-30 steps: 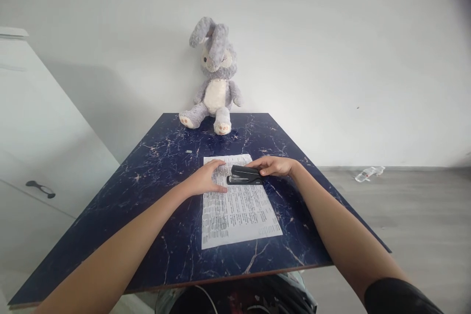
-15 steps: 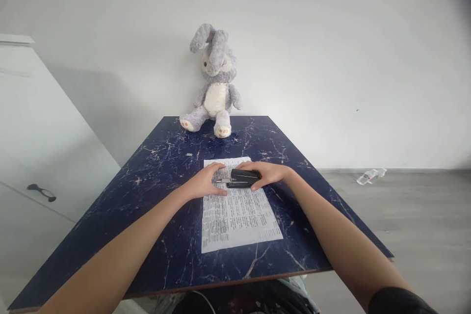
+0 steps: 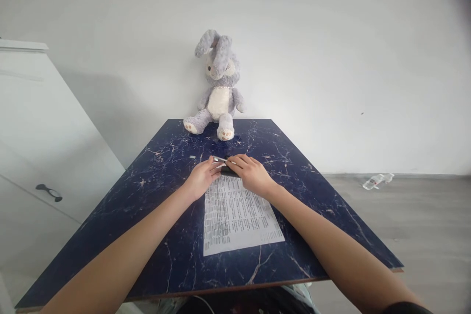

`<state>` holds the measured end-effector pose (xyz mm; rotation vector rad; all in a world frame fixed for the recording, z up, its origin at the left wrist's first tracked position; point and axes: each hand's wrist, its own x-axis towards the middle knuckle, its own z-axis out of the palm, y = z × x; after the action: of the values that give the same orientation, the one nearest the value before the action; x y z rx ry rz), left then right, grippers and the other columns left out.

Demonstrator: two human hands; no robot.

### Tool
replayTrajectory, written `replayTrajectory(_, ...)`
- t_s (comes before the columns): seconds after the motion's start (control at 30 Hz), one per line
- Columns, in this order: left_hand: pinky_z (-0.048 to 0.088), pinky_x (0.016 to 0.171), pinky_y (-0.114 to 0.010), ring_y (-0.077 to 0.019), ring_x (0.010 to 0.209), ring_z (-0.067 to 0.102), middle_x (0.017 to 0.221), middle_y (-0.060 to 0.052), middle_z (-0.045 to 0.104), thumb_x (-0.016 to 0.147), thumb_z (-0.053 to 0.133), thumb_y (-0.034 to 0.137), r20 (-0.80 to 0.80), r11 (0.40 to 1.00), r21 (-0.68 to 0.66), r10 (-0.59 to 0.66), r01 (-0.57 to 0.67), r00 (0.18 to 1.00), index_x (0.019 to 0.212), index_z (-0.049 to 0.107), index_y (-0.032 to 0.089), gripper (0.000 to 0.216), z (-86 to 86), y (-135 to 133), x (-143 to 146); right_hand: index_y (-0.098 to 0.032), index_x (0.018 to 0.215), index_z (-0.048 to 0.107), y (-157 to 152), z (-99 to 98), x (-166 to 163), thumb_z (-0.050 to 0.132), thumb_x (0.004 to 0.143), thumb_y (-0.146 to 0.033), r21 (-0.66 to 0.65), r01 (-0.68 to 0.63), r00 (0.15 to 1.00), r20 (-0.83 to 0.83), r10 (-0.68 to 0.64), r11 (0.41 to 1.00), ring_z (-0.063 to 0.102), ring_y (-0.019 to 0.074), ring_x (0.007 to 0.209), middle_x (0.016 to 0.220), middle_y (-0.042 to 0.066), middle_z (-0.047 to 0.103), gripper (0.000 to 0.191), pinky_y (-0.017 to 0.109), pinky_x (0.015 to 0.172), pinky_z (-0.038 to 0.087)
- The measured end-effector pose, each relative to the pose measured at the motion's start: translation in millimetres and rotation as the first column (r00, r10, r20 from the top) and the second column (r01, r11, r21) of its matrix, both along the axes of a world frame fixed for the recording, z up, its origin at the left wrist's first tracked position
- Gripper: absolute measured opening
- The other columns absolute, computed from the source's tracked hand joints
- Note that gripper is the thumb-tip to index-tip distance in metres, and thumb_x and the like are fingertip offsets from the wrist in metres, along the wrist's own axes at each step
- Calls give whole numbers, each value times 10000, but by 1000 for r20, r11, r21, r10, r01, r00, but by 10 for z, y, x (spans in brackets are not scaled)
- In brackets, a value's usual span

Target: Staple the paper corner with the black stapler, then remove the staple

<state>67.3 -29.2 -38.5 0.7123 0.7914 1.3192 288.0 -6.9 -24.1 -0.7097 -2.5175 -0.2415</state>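
Note:
A black stapler with a silver metal strip is between my two hands, over the top end of a printed sheet of paper. My right hand is wrapped over the stapler from the right, hiding much of it. From the left, my left hand grips its other end, with thumb and fingertips at the metal strip. That strip stands out at an angle from the black body. The sheet lies flat on the table, its top edge covered by the hands and stapler.
A grey plush rabbit sits at the far end of the dark blue marbled table, against the wall. A small pale piece lies left of the paper. A white cabinet stands at left; a clear plastic item is on the floor.
The stapler has turned and moved slightly away from me. My right hand has shifted left over it, and my left hand has closed on its end. The view has shifted slightly.

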Motion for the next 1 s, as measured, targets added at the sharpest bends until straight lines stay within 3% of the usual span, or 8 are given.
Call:
replayTrajectory(0.17, 554, 917, -304, -212, 1030, 717, 1044, -121, 756, 898, 753, 223, -53, 999, 40, -16, 18, 998, 912, 713, 121, 110, -43, -18, 9, -183, 1400, 560, -51, 32, -22, 476, 980, -7, 248, -11, 983, 179, -34, 969, 513, 351, 1345, 1420, 138, 607, 463, 468, 928, 545)
replayTrajectory(0.37, 547, 992, -343, -210, 973, 731, 1019, -145, 766, 882, 772, 223, -177, 1000, 28, 9, -4, 984, 946, 752, 90, 149, -91, 2, -6, -179, 1395, 568, -103, 85, -35, 450, 1010, -29, 290, -60, 970, 244, -13, 955, 511, 350, 1345, 1408, 129, 619, 430, 462, 912, 521)
replayTrajectory(0.47, 563, 1001, -378, -217, 955, 741, 1012, -152, 772, 878, 768, 210, -234, 997, 33, 77, -71, 969, 936, 747, 87, 138, -120, 5, -6, -202, 1399, 565, -87, 66, -46, 467, 971, 9, 194, -47, 984, 178, 12, 980, 507, 339, 1340, 1424, 121, 608, 487, 461, 935, 499)
replayTrajectory(0.57, 595, 959, -418, -230, 898, 763, 971, -149, 779, 878, 758, 212, -316, 972, 88, 233, -216, 920, 941, 709, 99, 138, -104, -7, -16, -198, 1334, 606, 17, 39, -3, 566, 877, 25, -46, 63, 996, -56, -66, 997, 558, 313, 1249, 1366, 125, 626, 510, 432, 940, 494)
replayTrajectory(0.67, 624, 893, -432, -243, 856, 775, 979, -141, 783, 893, 748, 311, -389, 915, 270, 388, -299, 836, 1000, 678, 128, 223, -28, -44, -28, -166, 1121, 682, 156, 18, 95, 722, 823, -107, -384, 30, 973, -198, -115, 923, 643, 251, 988, 1136, 100, 678, 307, 368, 836, 514)
replayTrajectory(0.77, 640, 808, -405, -253, 842, 777, 992, -127, 782, 886, 745, 422, -461, 857, 436, 476, -276, 749, 1036, 667, 155, 316, 80, -104, -20, -157, 960, 686, 232, 3, 175, 785, 808, -217, -579, -75, 984, -174, -33, 812, 632, 193, 794, 950, 44, 676, 191, 315, 722, 490)
replayTrajectory(0.87, 625, 731, -363, -261, 814, 774, 879, -85, 774, 853, 774, 453, -521, 840, 499, 486, -211, 701, 1094, 621, 185, 392, 171, -175, 16, -160, 976, 691, 216, 21, 191, 813, 813, -286, -582, -164, 982, -170, 78, 797, 637, 197, 808, 933, 44, 684, 240, 320, 743, 496)
replayTrajectory(1.0, 590, 760, -340, -251, 797, 770, 848, -49, 771, 805, 829, 426, -577, 865, 493, 404, -91, 710, 1104, 539, 239, 457, 223, -272, 82, -212, 1321, 626, 123, 119, 151, 811, 854, -454, -366, -280, 926, -346, 149, 888, 626, 280, 1116, 1231, 119, 663, 557, 440, 951, 518)
